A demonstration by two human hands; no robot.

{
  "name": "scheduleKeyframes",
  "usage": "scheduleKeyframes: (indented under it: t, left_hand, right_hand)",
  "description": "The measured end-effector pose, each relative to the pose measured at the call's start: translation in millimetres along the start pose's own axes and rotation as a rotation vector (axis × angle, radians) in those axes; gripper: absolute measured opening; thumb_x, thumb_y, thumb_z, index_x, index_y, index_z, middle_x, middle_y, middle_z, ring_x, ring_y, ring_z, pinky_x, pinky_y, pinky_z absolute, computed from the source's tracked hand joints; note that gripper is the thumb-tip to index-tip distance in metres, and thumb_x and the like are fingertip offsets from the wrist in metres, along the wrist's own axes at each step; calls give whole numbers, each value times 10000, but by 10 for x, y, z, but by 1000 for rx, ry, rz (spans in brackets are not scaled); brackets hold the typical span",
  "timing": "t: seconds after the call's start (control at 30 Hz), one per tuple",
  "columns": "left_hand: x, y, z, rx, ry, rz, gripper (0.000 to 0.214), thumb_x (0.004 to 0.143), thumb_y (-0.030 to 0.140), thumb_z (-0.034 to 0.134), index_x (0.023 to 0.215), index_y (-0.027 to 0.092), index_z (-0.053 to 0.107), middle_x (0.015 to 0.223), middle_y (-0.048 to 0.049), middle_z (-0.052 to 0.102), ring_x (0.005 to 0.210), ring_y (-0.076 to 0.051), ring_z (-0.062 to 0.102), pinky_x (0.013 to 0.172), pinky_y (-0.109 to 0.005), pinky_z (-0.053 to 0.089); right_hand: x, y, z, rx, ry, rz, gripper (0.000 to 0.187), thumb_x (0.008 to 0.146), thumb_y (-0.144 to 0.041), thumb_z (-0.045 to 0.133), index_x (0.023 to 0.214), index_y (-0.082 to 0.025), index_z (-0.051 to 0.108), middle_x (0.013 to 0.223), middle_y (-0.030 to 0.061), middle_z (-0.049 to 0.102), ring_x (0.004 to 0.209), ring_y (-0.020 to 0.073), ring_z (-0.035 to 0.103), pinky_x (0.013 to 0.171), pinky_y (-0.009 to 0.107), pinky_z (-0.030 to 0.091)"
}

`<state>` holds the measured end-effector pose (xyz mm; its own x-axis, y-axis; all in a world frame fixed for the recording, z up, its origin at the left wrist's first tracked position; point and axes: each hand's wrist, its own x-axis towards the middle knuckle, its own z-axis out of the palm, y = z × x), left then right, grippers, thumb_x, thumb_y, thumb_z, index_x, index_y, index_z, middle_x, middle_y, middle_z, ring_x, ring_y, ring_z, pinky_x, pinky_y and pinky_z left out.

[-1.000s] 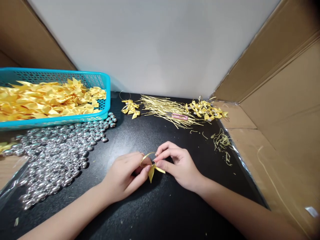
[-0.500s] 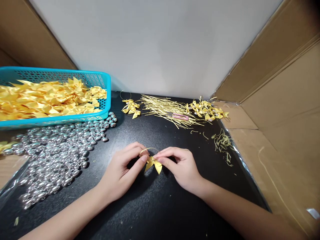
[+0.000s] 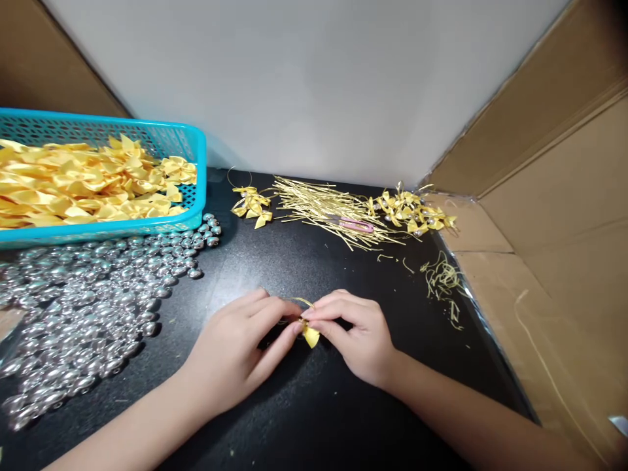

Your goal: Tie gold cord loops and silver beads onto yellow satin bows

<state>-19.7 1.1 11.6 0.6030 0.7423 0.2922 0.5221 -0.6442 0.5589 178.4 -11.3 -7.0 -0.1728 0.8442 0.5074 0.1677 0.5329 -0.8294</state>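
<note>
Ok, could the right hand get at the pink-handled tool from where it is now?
Probably yes: the pink-handled tool lies on top of the gold strips, with nothing standing between it and the right hand. That hand is occupied at the yellow ribbon, though.

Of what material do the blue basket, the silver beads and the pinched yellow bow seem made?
Basket: probably plastic, glossy; its smooth rim and regular holes look moulded. Beads: mirror-bright, perhaps metal or coated plastic. Bow: likely satin ribbon, by its soft sheen.
</note>
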Motion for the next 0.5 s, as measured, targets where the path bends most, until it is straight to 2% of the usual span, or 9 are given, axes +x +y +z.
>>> scheduleKeyframes:
  t: [0.27,0.5]
  left_hand:
    - [36,94,-79,-76,-119,-145,173,959,228,459,883,213,615,796,-19,656,769,-202,551,689,-325,417]
    - [75,98,-140,-232,-163,-275,168,944,294,511,869,220,642,808,-4,671,783,-181,598,688,-294,454]
  right_hand:
    - [-21,-1,-8,1,-51,-59,88,881,-135,665,880,-194,731,826,56,777,767,165,726,740,310,548]
    - [-16,-50,12,184,-2,185,73,835,-161,717,810,-218,755,805,35,771,762,156,719,733,285,578]
